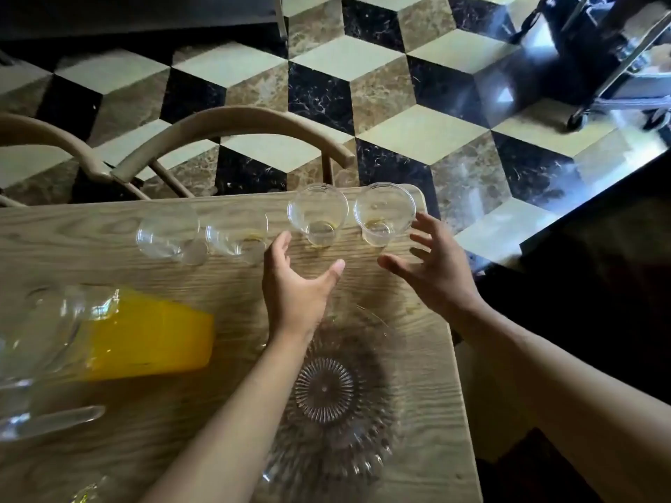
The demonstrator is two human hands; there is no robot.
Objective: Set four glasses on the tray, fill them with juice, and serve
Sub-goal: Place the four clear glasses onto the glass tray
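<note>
Several clear glasses stand in a row along the far edge of the wooden table (109, 448): one at the left (165, 232), a second (238, 234), a third (319, 212) and a fourth (383, 210) at the right. The two right ones have a trace of yellow at the bottom. My left hand (294, 288) is open just short of the third glass. My right hand (432, 265) is open beside the fourth glass, fingers spread, touching nothing. A clear ribbed glass tray (326, 390) lies near me, partly under my left forearm. A glass pitcher of orange juice (145, 339) stands at the left.
Two curved wooden chair backs (225, 128) stand beyond the table's far edge. The table's right edge runs close to the tray. A patterned tile floor (399, 85) lies beyond, with a dark wheeled cart (599, 59) at the top right.
</note>
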